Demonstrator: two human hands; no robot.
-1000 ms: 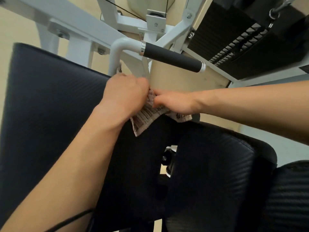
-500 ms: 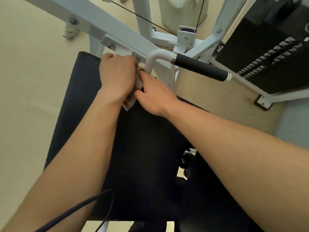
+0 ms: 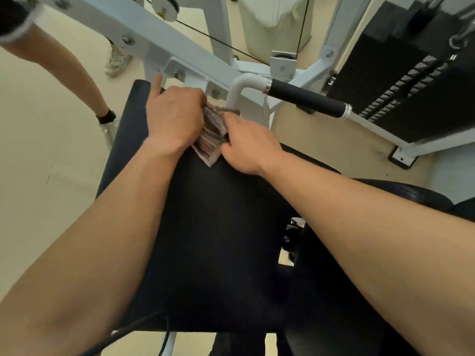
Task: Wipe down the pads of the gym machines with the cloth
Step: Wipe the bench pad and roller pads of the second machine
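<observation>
A large black pad (image 3: 218, 240) of a white gym machine fills the middle of the head view. At its far end lies a folded, striped pinkish cloth (image 3: 211, 140). My left hand (image 3: 174, 119) grips the cloth from the left, its index finger pointing away. My right hand (image 3: 246, 145) pinches the cloth's right edge. Both hands press it against the pad's top part. A second black pad (image 3: 411, 199) sits lower right, partly hidden by my right forearm.
A white frame bar (image 3: 144, 29) and a black foam handle (image 3: 305, 98) cross just beyond the hands. The black weight stack (image 3: 411, 80) stands at the right. Another person's legs (image 3: 64, 68) are on the beige floor at the left. A dark cable (image 3: 144, 327) hangs near the bottom.
Both hands with the cloth have moved from the gap between the pads up to the far end of the large pad. The view has tilted forward, and a person's legs now show at left.
</observation>
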